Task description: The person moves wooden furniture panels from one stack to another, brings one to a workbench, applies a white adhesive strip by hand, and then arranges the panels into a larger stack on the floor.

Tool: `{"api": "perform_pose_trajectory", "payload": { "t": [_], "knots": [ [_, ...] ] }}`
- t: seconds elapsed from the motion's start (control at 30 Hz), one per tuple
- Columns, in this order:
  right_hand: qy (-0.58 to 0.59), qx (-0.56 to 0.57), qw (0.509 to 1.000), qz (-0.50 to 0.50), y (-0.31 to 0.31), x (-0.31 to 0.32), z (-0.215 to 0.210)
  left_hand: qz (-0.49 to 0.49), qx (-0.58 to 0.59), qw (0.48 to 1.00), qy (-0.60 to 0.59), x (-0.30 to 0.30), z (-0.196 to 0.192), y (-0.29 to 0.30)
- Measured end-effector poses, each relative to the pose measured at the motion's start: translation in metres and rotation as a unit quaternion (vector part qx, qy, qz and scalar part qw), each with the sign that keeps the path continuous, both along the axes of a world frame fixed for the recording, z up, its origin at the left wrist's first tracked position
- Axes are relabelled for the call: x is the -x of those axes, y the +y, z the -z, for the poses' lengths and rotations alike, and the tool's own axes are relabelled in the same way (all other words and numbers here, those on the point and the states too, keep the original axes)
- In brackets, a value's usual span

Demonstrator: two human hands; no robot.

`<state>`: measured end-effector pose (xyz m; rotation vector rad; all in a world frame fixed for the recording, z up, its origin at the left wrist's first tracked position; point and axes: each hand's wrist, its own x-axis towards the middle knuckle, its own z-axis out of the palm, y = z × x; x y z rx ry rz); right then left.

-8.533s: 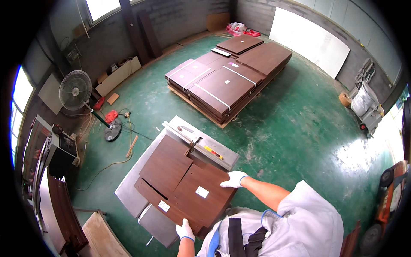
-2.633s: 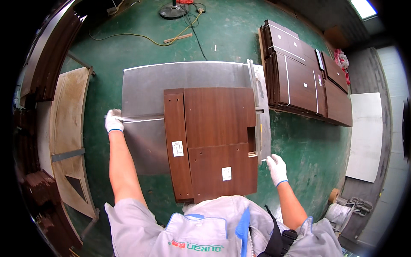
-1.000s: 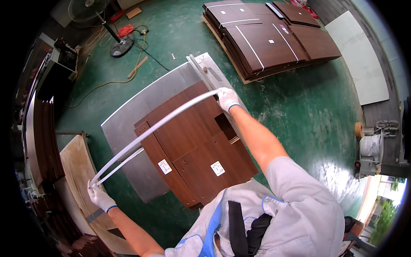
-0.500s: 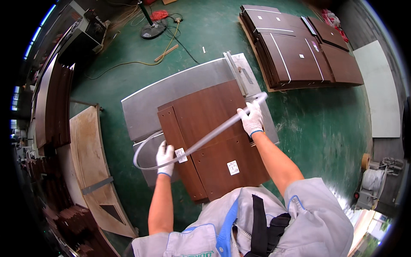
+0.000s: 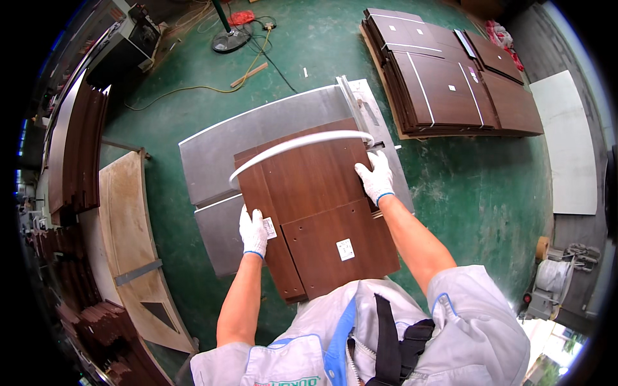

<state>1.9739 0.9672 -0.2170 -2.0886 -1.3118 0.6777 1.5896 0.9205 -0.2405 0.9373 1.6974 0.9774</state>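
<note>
A stack of brown boards (image 5: 322, 193), with a white label on top, lies on a grey metal table (image 5: 270, 119). A pale strap (image 5: 293, 141) arches over the far part of the stack, and its left end dips out of sight past the edge. My left hand (image 5: 253, 231), in a white glove, grips the left edge of the boards, thumb uppermost. At the right edge, my gloved right hand (image 5: 376, 177) grips the boards close to the strap's right end, thumb on the top face and some fingers hidden.
Strapped brown panels (image 5: 444, 83) lie stacked at the far right. Brown boards (image 5: 80, 151) and a wooden panel (image 5: 129, 225) lean at left. A stand with a round base (image 5: 230, 42) and a yellow cable (image 5: 206, 89) sit on the green floor, far side.
The strap's loop has swung away from me and now arches across the boards. My right hand has come off the strap onto the board edge. The left hand has closed on the left edge.
</note>
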Motion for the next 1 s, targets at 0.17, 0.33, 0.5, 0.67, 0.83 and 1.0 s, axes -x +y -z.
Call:
{"api": "perform_pose_trajectory", "payload": {
  "t": [0.17, 0.33, 0.5, 0.67, 0.83, 1.0],
  "knots": [
    [-0.015, 0.02, 1.0, 0.009, -0.002, 0.002, 0.005, 0.001, 0.005, 0.999, 0.034, 0.0, 0.0, -0.002],
    [-0.035, 0.042, 0.999, 0.003, -0.004, 0.0, 0.009, 0.003, -0.017, 0.997, 0.071, -0.002, 0.007, -0.005],
    [-0.046, 0.052, 0.998, 0.013, -0.004, 0.002, 0.002, 0.003, -0.026, 0.998, 0.05, -0.001, 0.018, 0.002],
    [-0.071, 0.099, 0.992, -0.032, -0.019, 0.008, -0.034, -0.04, 0.012, 0.999, -0.023, 0.001, 0.011, -0.007],
    [0.015, -0.008, 0.999, -0.031, -0.167, -0.021, -0.051, 0.03, 0.029, 0.997, 0.064, 0.0, -0.011, -0.145],
    [0.087, 0.191, 0.977, -0.023, -0.277, -0.019, -0.043, -0.069, 0.145, 0.986, -0.05, -0.019, -0.035, -0.226]
  ]
}}
